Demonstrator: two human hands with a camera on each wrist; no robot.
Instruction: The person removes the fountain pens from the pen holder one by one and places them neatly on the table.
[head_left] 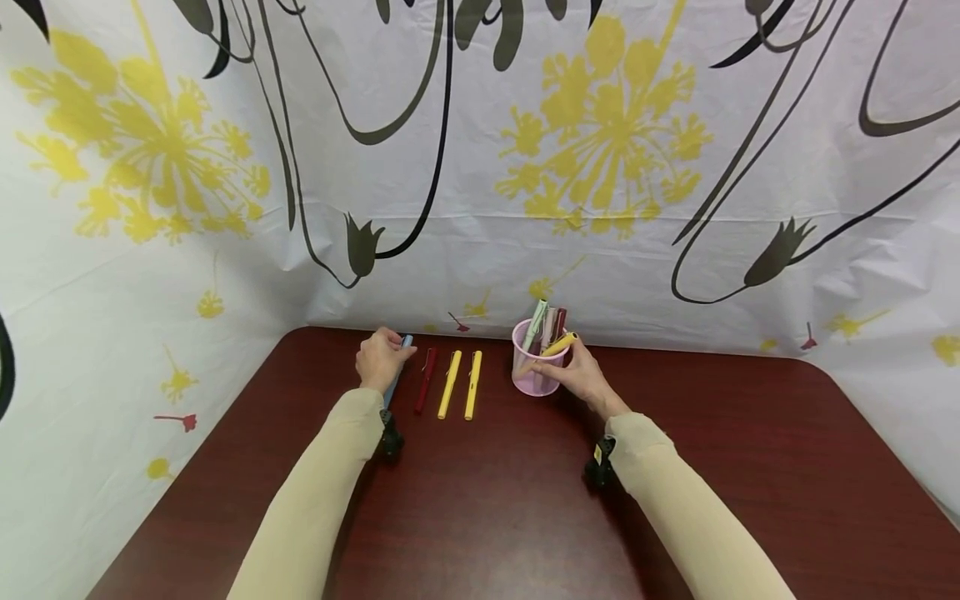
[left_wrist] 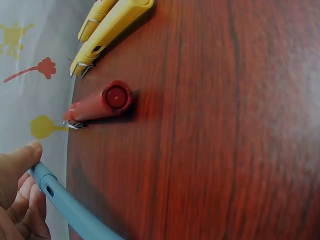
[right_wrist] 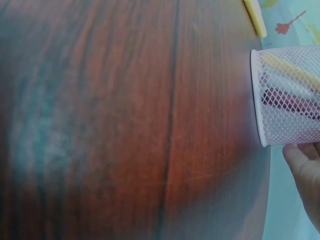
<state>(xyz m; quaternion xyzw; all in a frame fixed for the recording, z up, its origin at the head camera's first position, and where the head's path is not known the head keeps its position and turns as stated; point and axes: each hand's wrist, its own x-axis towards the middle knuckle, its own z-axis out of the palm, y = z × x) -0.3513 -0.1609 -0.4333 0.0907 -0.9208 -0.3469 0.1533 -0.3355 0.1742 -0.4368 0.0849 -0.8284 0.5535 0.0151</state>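
Observation:
My left hand (head_left: 380, 358) pinches a light blue pen (left_wrist: 75, 212) near its capped end, at the left of a row of pens. Beside it lie a red pen (head_left: 426, 382) and two yellow pens, one (head_left: 449, 385) next to the other (head_left: 473, 385). My right hand (head_left: 587, 379) holds the pink mesh pen cup (head_left: 534, 385) by its right side, thumb across the front. In the cup stand a pale green pen (head_left: 536, 323), a pale pink pen (head_left: 548, 328), a dark red pen (head_left: 560, 321) and a leaning yellow pen (head_left: 559, 345). Some right fingers are hidden behind the cup.
The dark reddish wooden table (head_left: 495, 508) carries everything. Its back edge meets a white hanging cloth (head_left: 465, 192) printed with yellow flowers and dark stems, which also runs along the left side. A dark device sits on each wrist.

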